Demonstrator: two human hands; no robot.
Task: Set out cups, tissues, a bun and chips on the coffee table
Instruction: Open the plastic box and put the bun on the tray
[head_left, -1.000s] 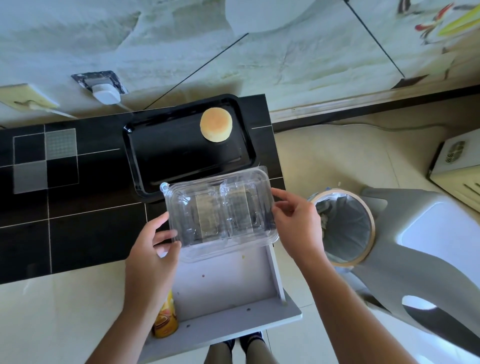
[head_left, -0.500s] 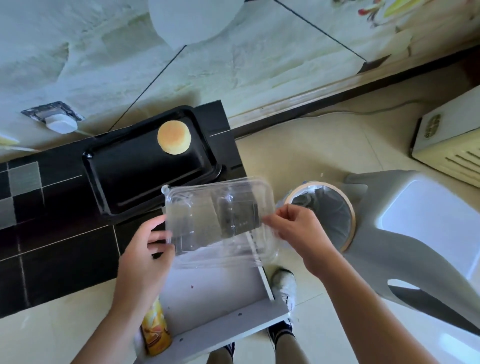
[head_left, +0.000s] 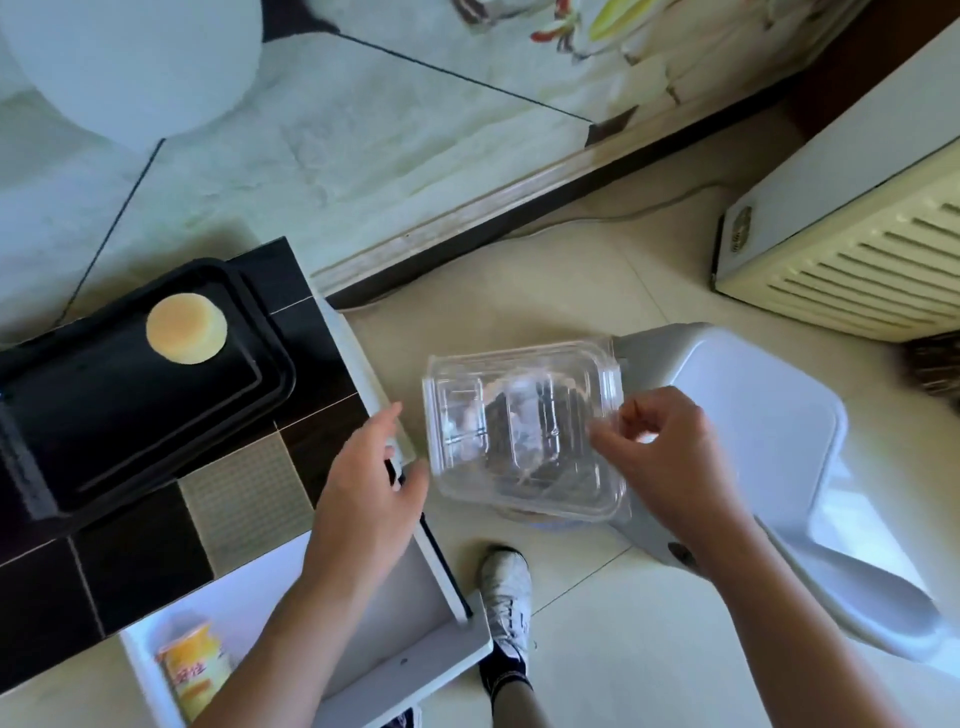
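A person's right hand (head_left: 670, 457) pinches the rim of an empty clear plastic clamshell container (head_left: 524, 431), held over the floor beside a grey plastic stool (head_left: 753, 415). The left hand (head_left: 369, 478) hangs open just beside it, holding nothing. The round golden bun (head_left: 186, 327) lies on a black rectangular tray (head_left: 104, 415) on the black-tiled bench (head_left: 130, 561). Soft and light, the bun looks best lifted by its sides, gently.
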